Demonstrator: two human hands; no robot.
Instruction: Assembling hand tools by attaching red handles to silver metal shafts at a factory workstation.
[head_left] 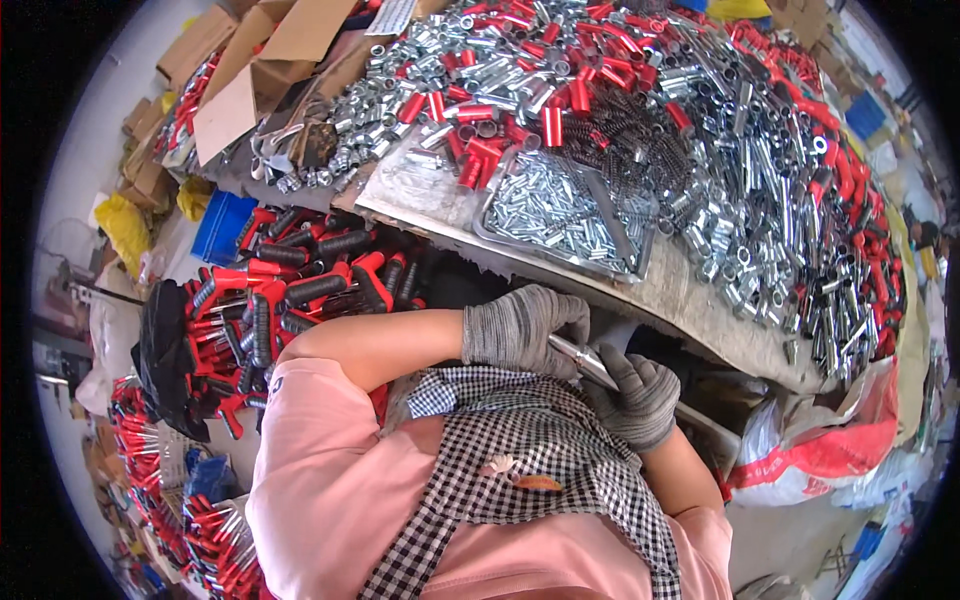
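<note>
In front of my apron, a shiny metal tube (584,362) slants between my two gloved hands, its middle showing bare. My left hand (525,328), in a grey knit glove, is closed at the tube's upper left end. The fingers of my right hand (640,396), in a matching glove, curl around its lower right end. Both ends are partly hidden by the gloves. Just beyond the hands runs the worktable's edge (700,335). On it a clear tray (480,222) holds many small metal pins (555,205).
Heaped on the table are silver metal sleeves (715,240), red tubes (552,127), dark coil springs (640,150) and long metal rods (775,190). Red-and-black handled tools (320,285) are piled at my left. Cardboard boxes (265,75) stand far left; a red-and-white sack (825,440) lies right.
</note>
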